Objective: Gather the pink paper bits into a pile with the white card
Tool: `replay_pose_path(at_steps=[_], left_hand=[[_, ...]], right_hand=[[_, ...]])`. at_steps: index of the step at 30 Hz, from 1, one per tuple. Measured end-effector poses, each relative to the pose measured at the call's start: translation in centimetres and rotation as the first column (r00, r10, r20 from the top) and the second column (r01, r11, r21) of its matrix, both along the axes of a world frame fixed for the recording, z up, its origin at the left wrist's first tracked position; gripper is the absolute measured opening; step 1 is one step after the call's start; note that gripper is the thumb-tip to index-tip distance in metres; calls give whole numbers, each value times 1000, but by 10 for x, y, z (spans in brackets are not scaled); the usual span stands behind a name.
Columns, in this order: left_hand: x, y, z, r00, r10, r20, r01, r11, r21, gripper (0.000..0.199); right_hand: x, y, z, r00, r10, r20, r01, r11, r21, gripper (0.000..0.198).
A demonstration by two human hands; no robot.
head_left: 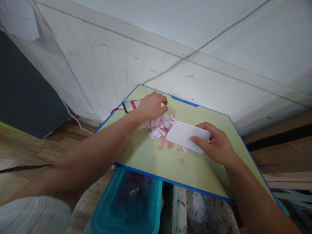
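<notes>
A heap of small pink and white paper scraps [159,126] lies on a pale green table with a blue edge [146,156]. My left hand [151,105] rests curled at the far side of the heap, its fingers closed against the scraps. My right hand [215,143] grips a white flat card [186,136] by its right end, with the card's left edge touching the heap. A few loose pink bits [181,160] lie in front of the card.
A phone with a red and white label [131,105] lies at the table's far left corner, a red cable leading off it. A teal plastic bin [126,204] stands under the table's near edge. A white panelled wall rises behind.
</notes>
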State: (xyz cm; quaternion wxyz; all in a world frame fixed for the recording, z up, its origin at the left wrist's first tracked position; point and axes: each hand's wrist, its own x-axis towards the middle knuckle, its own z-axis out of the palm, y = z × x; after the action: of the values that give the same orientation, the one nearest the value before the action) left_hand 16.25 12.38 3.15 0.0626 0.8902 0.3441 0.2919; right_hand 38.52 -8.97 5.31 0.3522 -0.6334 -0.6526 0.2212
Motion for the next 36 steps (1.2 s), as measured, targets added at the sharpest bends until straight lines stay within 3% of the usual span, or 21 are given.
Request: replay_pose_path(at_steps=[3, 8, 13, 18, 24, 29, 36], left_hand=[[0, 0, -1, 1000, -1, 3, 1, 1000, 2, 27], [0, 0, -2, 1000, -3, 11, 3, 1000, 14, 28], [0, -1, -1, 1000, 4, 12, -4, 1000, -17, 27], [1, -1, 0, 999, -15, 28, 15, 1000, -7, 27], [1, -2, -1, 999, -17, 32, 16, 1000, 11, 27], [0, -3, 0, 999, -19, 31, 19, 1000, 5, 27], [0, -4, 1, 999, -33, 42, 33, 999, -3, 27]], right_hand=[[-6, -1, 0, 996, 89, 20, -88, 995, -40, 27], [-8, 0, -2, 999, 25, 44, -27, 998, 48, 26], [-11, -3, 0, 992, 112, 64, -113, 994, 11, 24], [-13, -3, -3, 998, 36, 43, -39, 997, 67, 24], [-16, -3, -5, 989, 122, 80, -124, 992, 28, 24], [-15, -9, 2, 996, 84, 39, -87, 993, 77, 22], [-23, -16, 2, 970, 238, 54, -236, 971, -30, 18]])
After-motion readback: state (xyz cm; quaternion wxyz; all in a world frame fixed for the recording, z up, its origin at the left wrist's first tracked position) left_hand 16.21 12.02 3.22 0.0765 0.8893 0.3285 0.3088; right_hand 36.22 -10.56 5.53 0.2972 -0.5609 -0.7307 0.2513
